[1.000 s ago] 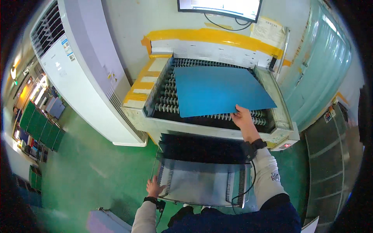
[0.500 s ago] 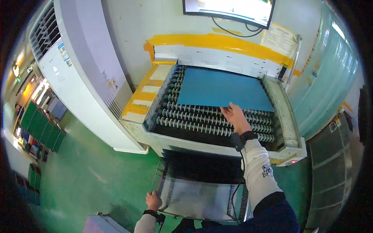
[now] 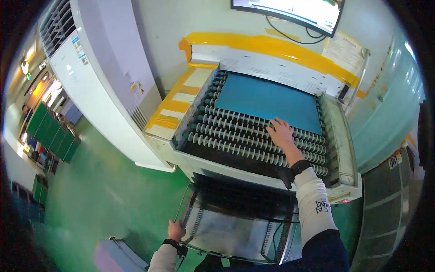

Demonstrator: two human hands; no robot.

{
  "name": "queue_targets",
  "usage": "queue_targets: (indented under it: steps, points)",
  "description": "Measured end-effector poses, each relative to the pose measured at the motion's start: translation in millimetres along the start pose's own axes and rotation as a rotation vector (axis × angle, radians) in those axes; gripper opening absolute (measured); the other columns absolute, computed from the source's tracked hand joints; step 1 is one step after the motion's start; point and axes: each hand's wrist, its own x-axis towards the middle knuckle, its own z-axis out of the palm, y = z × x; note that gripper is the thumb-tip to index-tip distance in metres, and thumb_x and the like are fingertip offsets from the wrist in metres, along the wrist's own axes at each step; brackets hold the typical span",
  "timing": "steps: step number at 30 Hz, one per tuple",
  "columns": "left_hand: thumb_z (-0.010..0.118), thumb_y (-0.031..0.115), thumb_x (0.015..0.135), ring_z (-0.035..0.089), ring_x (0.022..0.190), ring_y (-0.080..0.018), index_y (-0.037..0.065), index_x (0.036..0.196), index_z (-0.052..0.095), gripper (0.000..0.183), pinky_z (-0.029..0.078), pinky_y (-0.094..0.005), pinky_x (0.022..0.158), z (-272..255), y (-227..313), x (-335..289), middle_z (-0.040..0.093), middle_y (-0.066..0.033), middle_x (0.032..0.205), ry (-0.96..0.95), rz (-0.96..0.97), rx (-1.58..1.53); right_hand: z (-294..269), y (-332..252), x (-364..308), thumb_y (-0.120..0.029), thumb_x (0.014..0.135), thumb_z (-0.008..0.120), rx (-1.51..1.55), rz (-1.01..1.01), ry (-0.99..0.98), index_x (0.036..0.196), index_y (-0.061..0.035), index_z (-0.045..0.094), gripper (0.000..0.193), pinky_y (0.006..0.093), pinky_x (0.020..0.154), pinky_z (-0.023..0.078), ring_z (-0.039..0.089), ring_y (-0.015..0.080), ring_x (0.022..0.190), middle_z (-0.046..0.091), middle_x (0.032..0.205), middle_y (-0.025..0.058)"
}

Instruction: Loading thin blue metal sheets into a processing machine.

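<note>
On the rollers, the blue sheet lies farther back.

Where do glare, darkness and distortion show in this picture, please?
In the head view, the wall screen is partly blown out white; in that same view, the rack's dark far end shows little detail; and there too, the yellow tape bows and the corners go black.

Two hands, two black wristbands. One blue sheet, one roller machine, one rack; dark sheets too blurred to count. One monitor, one air conditioner.
</note>
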Motion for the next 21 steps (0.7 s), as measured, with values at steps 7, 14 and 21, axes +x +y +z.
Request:
queue_targets:
  steps: [7,14,21]
  points:
    - [0.068,0.014,0.067,0.054,0.096,-0.0406,0.010,0.106,0.060,0.040,0.050,-0.0448,0.081,-71,48,-40,0.050,-0.0207,0.105,0.070,-0.094,-0.141,16,6,38,-0.048,0.089,0.049,-0.060,-0.045,-0.001,0.136,-0.0212,0.045,0.054,0.0594,0.106,0.023,0.029,0.0340,0.135,0.032,0.148,0.0074]
    - [0.061,0.012,0.072,0.056,0.099,-0.0390,0.015,0.110,0.060,0.038,0.050,-0.0468,0.082,-70,49,-35,0.047,-0.0186,0.113,0.028,-0.139,-0.149,30,34,71,-0.045,0.086,0.057,-0.016,-0.194,0.099,0.127,-0.0145,0.055,0.052,0.0447,0.103,0.035,0.044,0.0353,0.124,0.046,0.136,0.0166]
    - [0.062,0.010,0.071,0.054,0.098,-0.0406,0.011,0.105,0.058,0.034,0.050,-0.0486,0.077,-96,61,-52,0.046,-0.0211,0.109,0.056,-0.169,-0.214,14,-10,-3,-0.028,0.093,0.051,0.220,-0.435,0.054,0.128,-0.0027,0.052,0.043,0.0402,0.106,0.030,0.044,0.0313,0.124,0.050,0.133,0.0143]
